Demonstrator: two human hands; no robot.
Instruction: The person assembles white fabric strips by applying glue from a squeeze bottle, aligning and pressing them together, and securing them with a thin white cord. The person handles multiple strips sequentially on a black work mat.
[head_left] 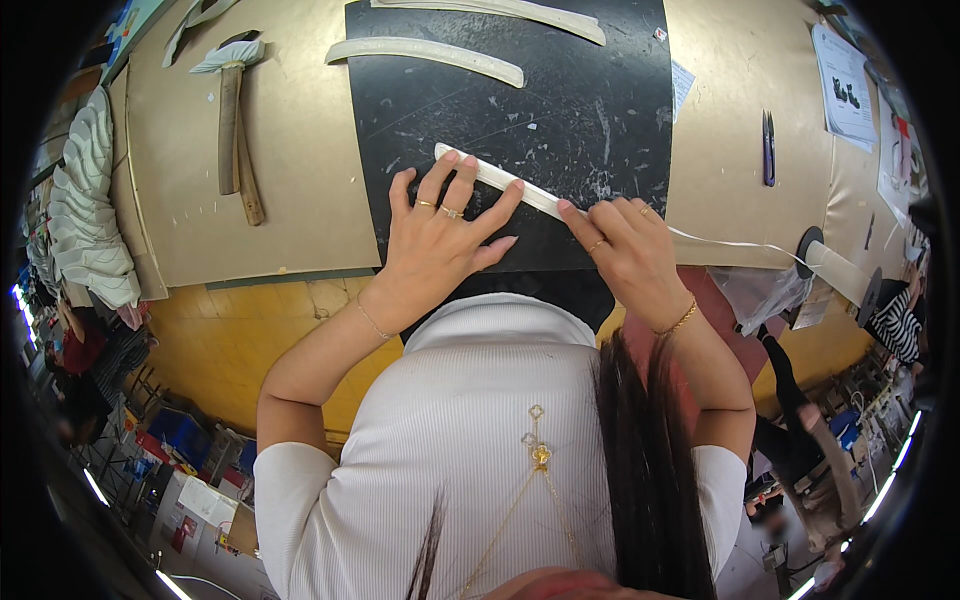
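Observation:
A narrow white strip point(497, 175) lies slantwise on the black mat point(610, 110) in front of me. My left hand point(435, 230) has its fingers spread, with several fingertips pressing along the strip's left and middle parts. At the strip's right end, my right hand point(635, 250) is closed, its index finger stretched along the strip and the others curled. A thin white tape point(735, 242) runs out from under the right hand to a spool point(840, 272) with black flanges at the table's right edge. How the tape meets the strip is hidden by the right hand.
Two curved pale strips point(430, 53) point(500, 12) lie farther back on the mat. Left of it are two hammers point(230, 130), one head wrapped in white cloth, and a row of stacked white pieces point(90, 220). Thread snips point(768, 150) and a printed sheet point(842, 85) lie right.

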